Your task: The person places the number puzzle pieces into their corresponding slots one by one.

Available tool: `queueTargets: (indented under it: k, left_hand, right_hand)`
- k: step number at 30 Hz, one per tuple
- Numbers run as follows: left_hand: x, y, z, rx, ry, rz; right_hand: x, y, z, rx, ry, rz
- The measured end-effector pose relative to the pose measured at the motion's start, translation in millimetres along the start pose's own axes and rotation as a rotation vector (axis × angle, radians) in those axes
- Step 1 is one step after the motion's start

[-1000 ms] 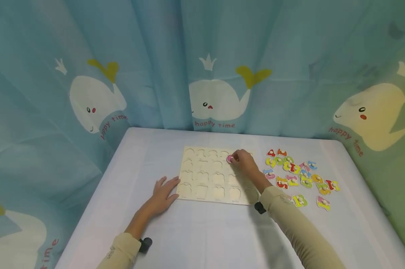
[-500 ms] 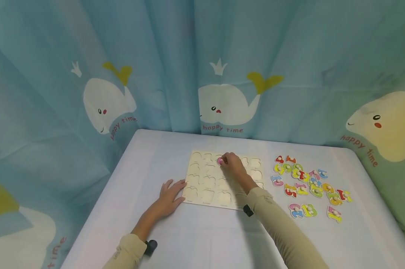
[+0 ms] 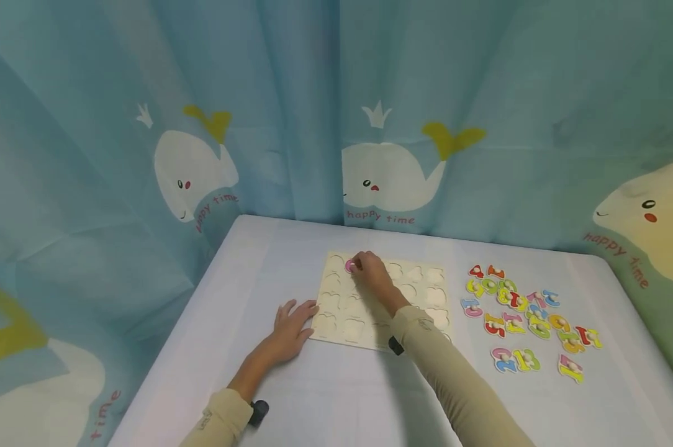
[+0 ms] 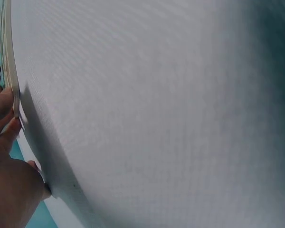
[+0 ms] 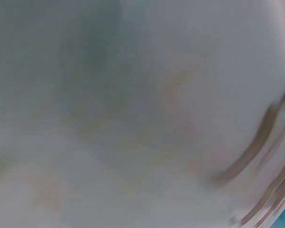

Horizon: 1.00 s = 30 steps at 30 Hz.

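In the head view a pale wooden puzzle board [image 3: 339, 320] with rows of shallow cut-outs lies on the table. My right hand [image 3: 372, 273] pinches a pink puzzle piece [image 3: 349, 266] over the board's back row, near its left end; the hand covers part of it, so its number is unreadable. My left hand [image 3: 292, 330] rests at the board's left edge with fingers spread, fingertips touching the rim. The left wrist view shows that hand [image 4: 12, 190] against the board's edge [image 4: 8, 52]. Motion blurs the right wrist view.
Right of the board lie several colourful number pieces [image 3: 494, 325] with knobs, some overlapping. A pink-and-yellow piece [image 3: 570, 368] sits apart, nearer the front. The white-covered table [image 3: 325, 397] backs onto a blue whale-print curtain [image 3: 292, 124].
Over the board, my right hand has moved left along the back row, carrying the pink piece. My left hand stays at the board's edge. The head view has turned slightly left.
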<state>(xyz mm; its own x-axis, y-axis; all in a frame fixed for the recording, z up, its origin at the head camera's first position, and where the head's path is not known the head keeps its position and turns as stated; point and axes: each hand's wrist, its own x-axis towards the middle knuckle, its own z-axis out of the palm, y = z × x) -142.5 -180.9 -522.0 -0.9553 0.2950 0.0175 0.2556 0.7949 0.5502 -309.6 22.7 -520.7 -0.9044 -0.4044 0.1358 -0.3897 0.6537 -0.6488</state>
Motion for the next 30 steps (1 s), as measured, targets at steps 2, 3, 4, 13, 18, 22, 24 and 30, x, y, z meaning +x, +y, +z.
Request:
queueTargets:
  k: [2,3,4,13,18,22,24,30]
  left_hand:
    - [0.2,1.3,0.2,0.004,-0.004,-0.004]
    - [0.2,1.8,0.6,0.004,-0.004,0.0]
    - [0.2,2.1,0.9,0.009,-0.007,-0.001]
    - [4.7,1.3,8.3,0.017,-0.009,0.032]
    - [6.2,4.4,11.1,0.004,-0.018,0.029]
    - [6.7,7.2,10.0,-0.001,-0.025,0.028]
    - [5.5,7.8,7.6,0.002,-0.023,0.015]
    - [-0.2,6.3,-0.8,-0.007,0.018,-0.009]
  right_hand:
    - [2.9,-2.6,3.4,0.011,-0.017,0.014]
    - [4.2,-3.8,5.7,0.003,-0.019,0.013]
    - [5.6,-6.2,7.1,-0.003,-0.026,0.023]
    - [13.2,-16.1,15.4,-0.138,-0.01,0.017]
    - [14.1,-18.3,15.6,-0.18,0.007,-0.009]
    - [15.7,-18.7,18.6,-0.195,0.019,0.033]
    - [17.3,-20.6,21.3,-0.181,0.011,0.044]
    - [22.9,-30.9,28.0,-0.15,-0.031,0.024]
